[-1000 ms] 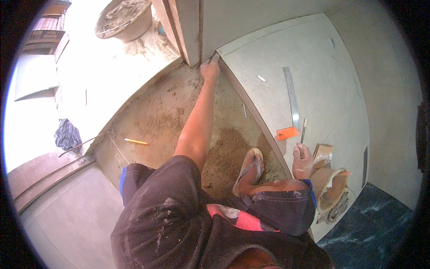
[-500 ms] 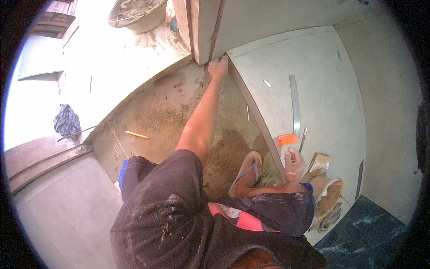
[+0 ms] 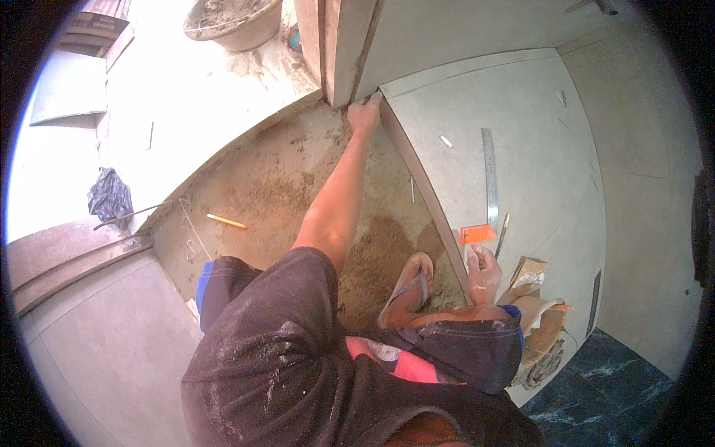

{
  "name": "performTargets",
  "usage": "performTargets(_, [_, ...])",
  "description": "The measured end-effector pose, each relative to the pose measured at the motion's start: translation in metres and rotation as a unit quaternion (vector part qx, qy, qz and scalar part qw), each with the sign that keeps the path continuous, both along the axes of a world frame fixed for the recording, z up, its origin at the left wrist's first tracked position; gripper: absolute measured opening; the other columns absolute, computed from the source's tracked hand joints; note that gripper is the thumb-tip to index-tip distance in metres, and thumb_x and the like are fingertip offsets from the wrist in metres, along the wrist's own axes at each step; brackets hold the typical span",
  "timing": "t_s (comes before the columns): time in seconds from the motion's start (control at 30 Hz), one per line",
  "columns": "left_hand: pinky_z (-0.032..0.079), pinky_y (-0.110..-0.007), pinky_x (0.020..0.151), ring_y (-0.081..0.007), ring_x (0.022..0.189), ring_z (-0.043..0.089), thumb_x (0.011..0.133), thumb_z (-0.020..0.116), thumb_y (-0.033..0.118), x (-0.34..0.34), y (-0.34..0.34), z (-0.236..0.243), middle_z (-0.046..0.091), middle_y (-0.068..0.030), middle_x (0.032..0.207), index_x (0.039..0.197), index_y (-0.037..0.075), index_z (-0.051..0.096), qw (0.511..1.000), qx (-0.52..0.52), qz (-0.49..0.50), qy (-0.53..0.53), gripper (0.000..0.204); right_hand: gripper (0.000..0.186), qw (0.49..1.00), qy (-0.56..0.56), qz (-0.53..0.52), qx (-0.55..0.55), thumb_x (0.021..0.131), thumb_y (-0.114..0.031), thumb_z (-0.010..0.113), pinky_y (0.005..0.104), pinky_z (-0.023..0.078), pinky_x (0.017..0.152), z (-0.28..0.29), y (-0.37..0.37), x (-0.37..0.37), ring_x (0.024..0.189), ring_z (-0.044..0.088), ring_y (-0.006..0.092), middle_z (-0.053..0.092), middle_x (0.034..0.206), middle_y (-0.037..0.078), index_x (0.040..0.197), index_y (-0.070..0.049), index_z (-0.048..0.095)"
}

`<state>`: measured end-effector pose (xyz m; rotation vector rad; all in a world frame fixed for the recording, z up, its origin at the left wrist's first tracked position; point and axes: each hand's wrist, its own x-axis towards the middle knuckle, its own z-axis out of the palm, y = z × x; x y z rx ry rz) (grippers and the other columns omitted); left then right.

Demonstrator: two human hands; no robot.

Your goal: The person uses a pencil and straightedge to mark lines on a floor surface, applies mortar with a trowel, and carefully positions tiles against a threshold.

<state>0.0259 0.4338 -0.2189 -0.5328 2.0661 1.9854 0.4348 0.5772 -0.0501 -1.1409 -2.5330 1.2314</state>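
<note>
My left arm stretches ahead across the rough, damp-patched mortar floor (image 3: 275, 175). My left hand (image 3: 363, 115) is closed at the far corner of a large pale tile (image 3: 536, 141), right beside the foot of the door frame (image 3: 346, 52); what its fingertips grip, if anything, is hidden. My right hand (image 3: 484, 274) rests low over the tile's near left part, fingers curled in, and I cannot make out anything in them. Just beyond it lies a square's orange handle (image 3: 478, 235), with its steel blade (image 3: 489, 167) pointing away. A thin dark stick-like tool (image 3: 503, 237) lies beside it.
An orange pen (image 3: 227, 221) lies on the mortar, a small white stick (image 3: 446, 141) on the tile. Right of my knee are a cardboard piece (image 3: 527, 274) and a worn container (image 3: 547, 328). A mortar basin (image 3: 234, 33) and black plastic bag (image 3: 110, 197) are at left.
The whole view has shifted slightly, and a dark object shows more at the top right. Both hands stay in nearly the same places and poses.
</note>
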Motion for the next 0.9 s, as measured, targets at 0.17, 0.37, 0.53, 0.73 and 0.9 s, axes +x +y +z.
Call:
performTargets(0.17, [0.05,-0.038,0.084,-0.0281,0.091,0.068,0.079,0.075,0.035,-0.014,-0.002,-0.041,0.073,-0.0179,0.092,0.096,-0.008,0.072,0.997,0.065,0.03,-0.018,0.046,0.026,1.0,-0.008,0.009,0.0,0.094,-0.016,0.065,0.0299,0.052,0.079,-0.005,-0.001,-0.004,0.086,0.064,0.0144,0.069,0.093,0.008,0.111,0.004,0.066])
performTargets(0.37, [0.05,-0.037,0.074,-0.0237,0.075,0.066,0.078,0.077,0.034,-0.005,0.006,-0.039,0.071,-0.0126,0.077,0.088,-0.008,0.072,0.996,0.087,0.017,-0.021,0.043,0.027,0.999,-0.024,-0.005,-0.035,0.095,-0.015,0.064,0.0278,0.052,0.081,-0.005,0.0,-0.006,0.088,0.065,0.0142,0.07,0.099,0.01,0.114,0.004,0.065])
performTargets(0.53, [0.051,-0.036,0.074,-0.0237,0.077,0.067,0.077,0.078,0.034,-0.01,0.004,-0.041,0.072,-0.015,0.087,0.097,-0.009,0.072,0.994,0.111,0.002,-0.026,0.048,0.027,1.0,0.005,0.01,-0.001,0.095,-0.016,0.064,0.0285,0.052,0.077,-0.02,0.005,-0.002,0.085,0.064,0.0136,0.069,0.096,0.008,0.113,0.004,0.065])
performTargets(0.73, [0.049,-0.041,0.086,-0.0365,0.093,0.068,0.079,0.073,0.033,-0.005,0.004,-0.028,0.073,-0.0211,0.101,0.106,-0.006,0.071,1.0,0.01,-0.004,0.002,0.048,0.028,0.999,-0.009,-0.039,-0.017,0.095,-0.016,0.064,0.026,0.052,0.07,0.001,0.024,-0.002,0.078,0.063,0.0119,0.068,0.095,0.007,0.116,0.003,0.065])
performTargets(0.9, [0.048,-0.041,0.091,-0.0383,0.099,0.067,0.08,0.069,0.029,0.015,0.009,-0.012,0.072,-0.0235,0.103,0.103,-0.007,0.071,0.999,0.029,-0.009,-0.029,0.043,0.027,0.992,0.05,-0.113,-0.006,0.094,-0.013,0.065,0.0254,0.052,0.069,0.074,0.038,-0.023,0.075,0.062,0.012,0.067,0.091,0.005,0.116,0.001,0.066])
